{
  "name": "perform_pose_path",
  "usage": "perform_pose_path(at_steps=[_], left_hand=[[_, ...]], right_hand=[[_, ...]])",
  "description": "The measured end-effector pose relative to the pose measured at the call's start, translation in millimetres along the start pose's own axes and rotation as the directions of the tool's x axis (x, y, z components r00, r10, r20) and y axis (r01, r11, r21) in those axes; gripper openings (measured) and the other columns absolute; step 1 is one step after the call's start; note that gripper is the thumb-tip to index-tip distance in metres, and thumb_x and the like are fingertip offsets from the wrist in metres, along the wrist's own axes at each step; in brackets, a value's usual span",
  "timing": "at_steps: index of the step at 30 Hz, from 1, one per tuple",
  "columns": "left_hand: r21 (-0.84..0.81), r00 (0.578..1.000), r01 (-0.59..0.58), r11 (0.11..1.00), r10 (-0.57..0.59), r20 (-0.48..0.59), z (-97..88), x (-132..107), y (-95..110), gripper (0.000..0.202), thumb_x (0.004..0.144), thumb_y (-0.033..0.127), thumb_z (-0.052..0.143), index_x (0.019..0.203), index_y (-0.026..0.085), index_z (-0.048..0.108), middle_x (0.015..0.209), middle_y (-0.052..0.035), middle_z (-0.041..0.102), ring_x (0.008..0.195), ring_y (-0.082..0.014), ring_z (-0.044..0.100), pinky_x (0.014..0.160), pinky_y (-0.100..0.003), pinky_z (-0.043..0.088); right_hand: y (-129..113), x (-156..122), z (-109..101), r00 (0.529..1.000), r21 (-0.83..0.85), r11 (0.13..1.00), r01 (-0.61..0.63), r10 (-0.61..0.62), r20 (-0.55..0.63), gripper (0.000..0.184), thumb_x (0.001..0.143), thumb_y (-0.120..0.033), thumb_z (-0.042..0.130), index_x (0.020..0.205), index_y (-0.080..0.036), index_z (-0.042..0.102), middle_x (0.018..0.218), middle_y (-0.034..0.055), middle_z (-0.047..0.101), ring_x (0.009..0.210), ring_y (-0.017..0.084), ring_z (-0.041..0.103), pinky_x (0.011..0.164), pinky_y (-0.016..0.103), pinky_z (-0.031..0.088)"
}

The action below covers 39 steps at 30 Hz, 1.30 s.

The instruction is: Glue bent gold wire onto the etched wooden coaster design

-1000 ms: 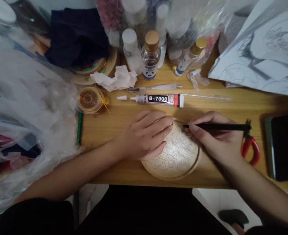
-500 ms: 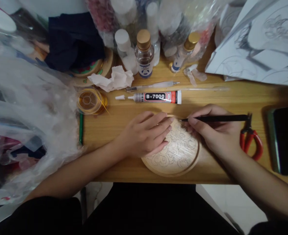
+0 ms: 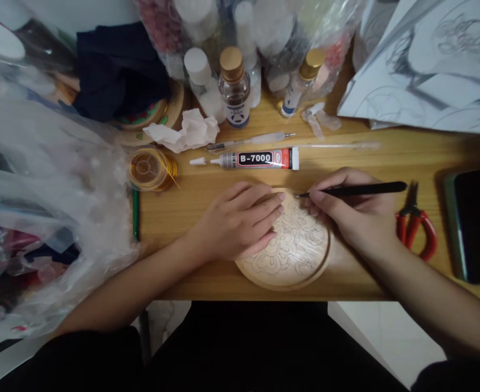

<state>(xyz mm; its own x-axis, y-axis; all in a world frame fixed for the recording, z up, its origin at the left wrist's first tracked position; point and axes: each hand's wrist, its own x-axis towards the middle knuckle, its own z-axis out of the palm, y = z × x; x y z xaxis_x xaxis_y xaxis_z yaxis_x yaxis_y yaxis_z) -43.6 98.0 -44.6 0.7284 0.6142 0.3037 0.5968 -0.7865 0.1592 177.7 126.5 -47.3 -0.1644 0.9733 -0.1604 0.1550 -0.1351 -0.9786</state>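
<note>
A round pale wooden disc [image 3: 292,247] with a raised rim lies near the table's front edge, its face covered in thin curling line drawing. My left hand [image 3: 243,220] rests flat over the disc's left side, fingers stretched out and hiding part of the pattern. In my right hand [image 3: 352,212], pinched between thumb and fingers, are slim black tweezers [image 3: 362,189]. Their tip points left, close to the disc's upper edge. Whether the tip grips anything is too small to tell.
Behind the disc lie a B-7000 glue tube [image 3: 256,158] and a pen [image 3: 256,141]. Several bottles [image 3: 235,90] stand farther back. A spool of golden wire [image 3: 153,169] sits left; red-handled pliers [image 3: 417,228] and a phone [image 3: 477,226] lie right. Plastic bags [image 3: 52,190] crowd the left.
The tweezers' tip has shifted slightly along the disc's upper edge, and their back end has swung a little away from the pliers. The whole view has moved slightly; my left hand stays on the disc.
</note>
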Motion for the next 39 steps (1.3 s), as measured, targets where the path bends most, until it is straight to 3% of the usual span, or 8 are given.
perform_pose_path(at_steps=[6, 12, 21, 24, 29, 34, 39], left_hand=[[-0.034, 0.996, -0.028, 0.999, 0.025, -0.087, 6.9, -2.7, -2.4, 0.028, 0.093, 0.028, 0.057, 0.113, 0.011, 0.067, 0.120, -0.0045, 0.073, 0.109, -0.0251, 0.062, 0.094, -0.040, 0.050], [0.022, 0.980, -0.060, 0.998, 0.063, -0.191, 12.8, -7.5, -2.9, 0.029, 0.088, 0.025, 0.057, 0.114, 0.015, 0.067, 0.129, -0.0065, 0.069, 0.123, -0.0262, 0.057, 0.098, -0.040, 0.048], [-0.033, 0.994, 0.067, 0.997, -0.070, -0.082, 15.1, -6.2, -2.5, 0.034, 0.091, 0.037, 0.058, 0.120, 0.019, 0.060, 0.144, -0.0143, 0.055, 0.138, -0.0327, 0.046, 0.103, -0.050, 0.045], [-0.094, 0.993, 0.063, 0.994, -0.072, -0.092, 18.0, -7.5, -3.6, 0.035, 0.091, 0.036, 0.059, 0.120, 0.016, 0.060, 0.145, -0.0183, 0.053, 0.139, -0.0348, 0.043, 0.106, -0.053, 0.044], [-0.172, 0.983, 0.088, 0.981, -0.113, -0.144, 23.0, -11.3, -5.9, 0.034, 0.091, 0.033, 0.058, 0.122, 0.019, 0.060, 0.141, -0.0153, 0.055, 0.135, -0.0325, 0.047, 0.106, -0.052, 0.046], [-0.236, 0.983, 0.036, 0.971, -0.077, -0.165, 23.4, -12.5, -9.8, 0.032, 0.089, 0.030, 0.059, 0.119, 0.020, 0.063, 0.133, -0.0125, 0.060, 0.127, -0.0291, 0.052, 0.105, -0.048, 0.049], [-0.236, 0.993, 0.004, 0.972, -0.032, -0.115, 19.1, -9.7, -10.0, 0.024, 0.092, 0.030, 0.058, 0.112, 0.020, 0.067, 0.134, -0.0142, 0.060, 0.129, -0.0311, 0.051, 0.101, -0.050, 0.052]], right_hand=[[-1.2, 3.1, -0.3, 0.999, 0.030, 0.999, 0.034, -0.035, 0.026, 0.010, 0.076, -0.015, 0.071, 0.072, -0.023, 0.067, 0.062, -0.0020, 0.064, 0.052, 0.010, 0.057, 0.044, 0.023, 0.042], [-1.6, 2.3, -1.2, 0.998, 0.038, 0.998, 0.042, -0.043, 0.038, 0.009, 0.078, -0.016, 0.071, 0.072, -0.021, 0.066, 0.063, -0.0020, 0.065, 0.053, 0.009, 0.058, 0.046, 0.023, 0.045], [-1.1, 3.3, -1.0, 0.998, 0.052, 0.998, 0.046, -0.048, 0.048, 0.010, 0.078, -0.016, 0.071, 0.072, -0.021, 0.065, 0.062, -0.0019, 0.064, 0.051, 0.009, 0.057, 0.044, 0.023, 0.043], [0.1, 3.5, -0.3, 0.998, 0.035, 0.998, 0.048, -0.049, 0.038, 0.010, 0.079, -0.016, 0.071, 0.072, -0.021, 0.066, 0.063, -0.0019, 0.064, 0.051, 0.009, 0.055, 0.044, 0.024, 0.042], [1.2, 3.0, -1.0, 0.998, 0.045, 0.998, 0.044, -0.046, 0.043, 0.011, 0.078, -0.017, 0.072, 0.072, -0.023, 0.066, 0.062, -0.0021, 0.064, 0.051, 0.010, 0.055, 0.043, 0.024, 0.041], [1.7, 1.4, -2.4, 1.000, 0.033, 0.999, -0.001, 0.000, 0.024, 0.009, 0.078, -0.018, 0.072, 0.073, -0.022, 0.066, 0.061, -0.0019, 0.062, 0.050, 0.010, 0.055, 0.042, 0.024, 0.041], [1.7, 0.8, -2.8, 1.000, 0.044, 0.999, -0.003, 0.001, 0.029, 0.009, 0.078, -0.017, 0.073, 0.073, -0.022, 0.066, 0.063, -0.0012, 0.063, 0.051, 0.011, 0.056, 0.044, 0.025, 0.042]])
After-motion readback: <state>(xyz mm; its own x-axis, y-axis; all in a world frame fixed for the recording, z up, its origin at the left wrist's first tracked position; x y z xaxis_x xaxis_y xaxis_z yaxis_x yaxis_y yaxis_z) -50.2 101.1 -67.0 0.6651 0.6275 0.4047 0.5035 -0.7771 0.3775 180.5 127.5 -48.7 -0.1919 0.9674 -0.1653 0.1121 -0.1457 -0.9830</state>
